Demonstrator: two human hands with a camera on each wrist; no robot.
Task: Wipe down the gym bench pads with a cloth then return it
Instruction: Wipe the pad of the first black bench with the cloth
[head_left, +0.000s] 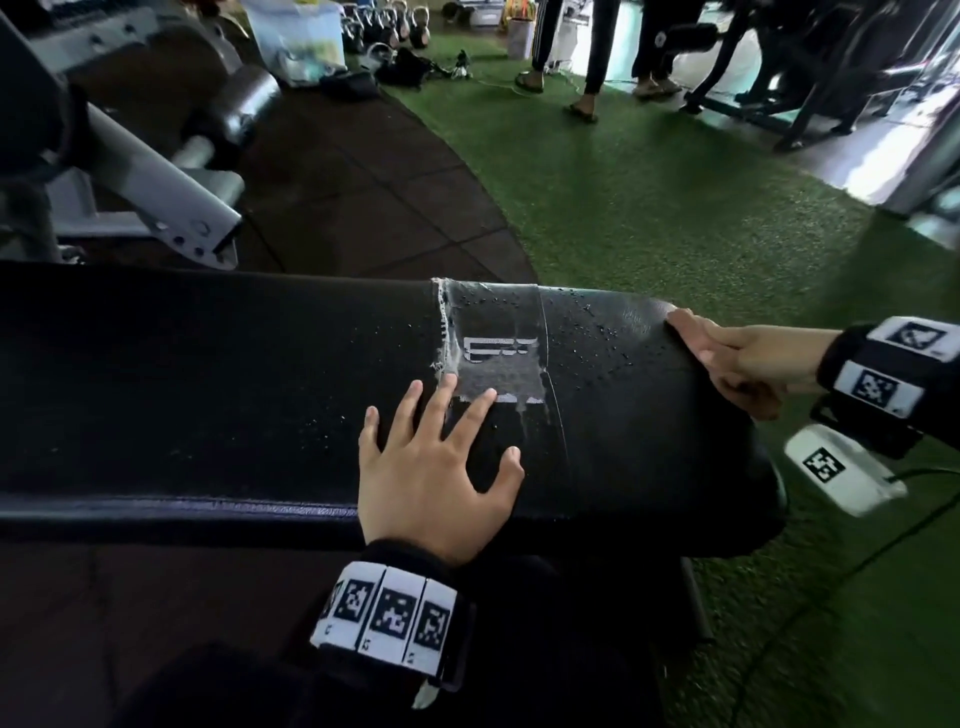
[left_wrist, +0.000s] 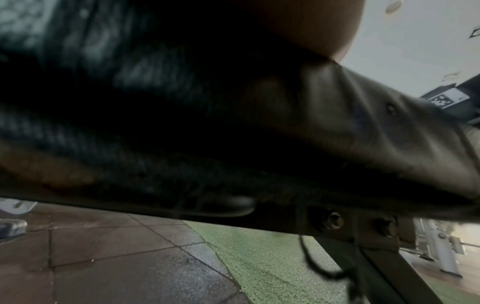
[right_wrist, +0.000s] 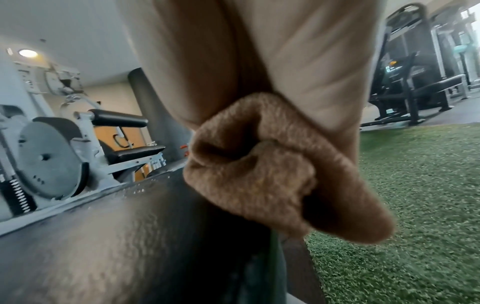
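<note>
A long black bench pad runs across the head view, with water droplets on its right part and a worn logo patch. My left hand lies flat on the pad with its fingers spread, holding nothing. My right hand rests on the pad's right end. The right wrist view shows a tan cloth bunched in that hand, pressed against the pad. In the left wrist view only the pad's dark edge and the frame beneath it show.
A grey exercise machine stands behind the bench at the left. Dark rubber tiles meet green turf. People's legs and kettlebells are at the far side. A black machine stands beyond the turf.
</note>
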